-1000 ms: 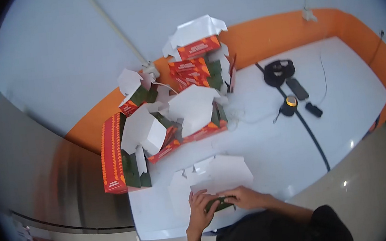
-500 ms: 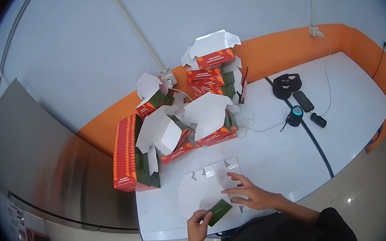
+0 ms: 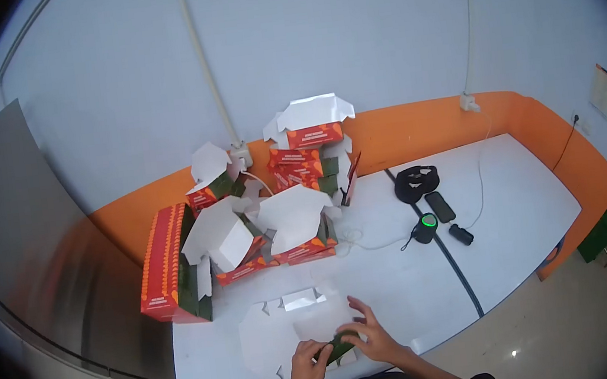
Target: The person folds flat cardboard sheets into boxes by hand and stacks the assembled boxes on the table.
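A flattened cardboard box (image 3: 271,335) lies white side up at the table's front edge. One of its panels is folded up at the near side, showing a green printed face (image 3: 342,347). My left hand (image 3: 307,367) pinches the left end of that green panel between thumb and fingers. My right hand (image 3: 373,337) grips the panel's right part, its upper fingers stretched out above the white cardboard. The hands partly cover the panel and the near edge of the box.
Several red and green boxes with open white flaps (image 3: 295,216) are piled at the back left, beside a tall red box (image 3: 159,266). To the right are a black strap coil (image 3: 415,186), a phone (image 3: 440,207) and a small lit speaker (image 3: 425,228). A metal panel (image 3: 40,242) borders the left.
My right hand has come down onto the green panel, which is now held between both hands. The view has shifted, and the speaker's light went from blue to green.
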`<action>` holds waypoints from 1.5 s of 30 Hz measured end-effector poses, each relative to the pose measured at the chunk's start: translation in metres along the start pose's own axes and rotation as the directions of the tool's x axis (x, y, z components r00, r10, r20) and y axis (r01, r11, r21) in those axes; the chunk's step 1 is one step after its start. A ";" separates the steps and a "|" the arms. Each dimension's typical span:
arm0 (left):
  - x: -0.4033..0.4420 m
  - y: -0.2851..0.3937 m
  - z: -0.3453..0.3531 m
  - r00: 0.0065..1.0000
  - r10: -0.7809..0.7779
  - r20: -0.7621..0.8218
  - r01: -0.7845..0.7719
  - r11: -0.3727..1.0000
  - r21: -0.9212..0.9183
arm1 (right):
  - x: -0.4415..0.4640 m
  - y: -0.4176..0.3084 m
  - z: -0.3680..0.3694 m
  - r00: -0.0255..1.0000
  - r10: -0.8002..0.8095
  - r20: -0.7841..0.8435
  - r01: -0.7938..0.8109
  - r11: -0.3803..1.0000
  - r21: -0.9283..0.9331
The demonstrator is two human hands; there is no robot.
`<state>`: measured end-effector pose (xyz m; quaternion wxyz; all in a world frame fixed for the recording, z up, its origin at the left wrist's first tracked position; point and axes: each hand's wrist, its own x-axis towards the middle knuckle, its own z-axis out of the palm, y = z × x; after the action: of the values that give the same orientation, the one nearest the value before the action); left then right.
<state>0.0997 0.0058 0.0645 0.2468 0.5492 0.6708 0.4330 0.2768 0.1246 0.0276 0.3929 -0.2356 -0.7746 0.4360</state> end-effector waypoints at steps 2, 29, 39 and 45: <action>0.006 0.005 -0.002 0.997 0.038 0.062 -0.040 0.999 0.034 | -0.007 -0.006 -0.006 0.995 -0.023 0.095 0.024 1.000 -0.014; 0.033 -0.006 0.053 0.935 0.307 0.178 -0.283 0.948 -0.144 | -0.058 -0.048 -0.016 0.942 0.319 -0.099 -0.334 0.884 -0.328; 0.030 -0.002 0.031 0.835 0.481 0.267 -0.447 0.876 -0.180 | -0.062 -0.015 0.035 0.775 0.365 -0.516 -0.571 0.755 -0.323; 0.006 -0.132 -0.027 0.935 0.257 0.244 -0.272 0.962 0.026 | -0.003 -0.024 0.002 0.716 0.272 -0.643 -0.291 0.954 0.079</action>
<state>0.0075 0.0001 -0.0339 0.2485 0.6894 0.5690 0.3731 0.2766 0.1096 0.0464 0.5616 -0.4916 -0.5522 0.3714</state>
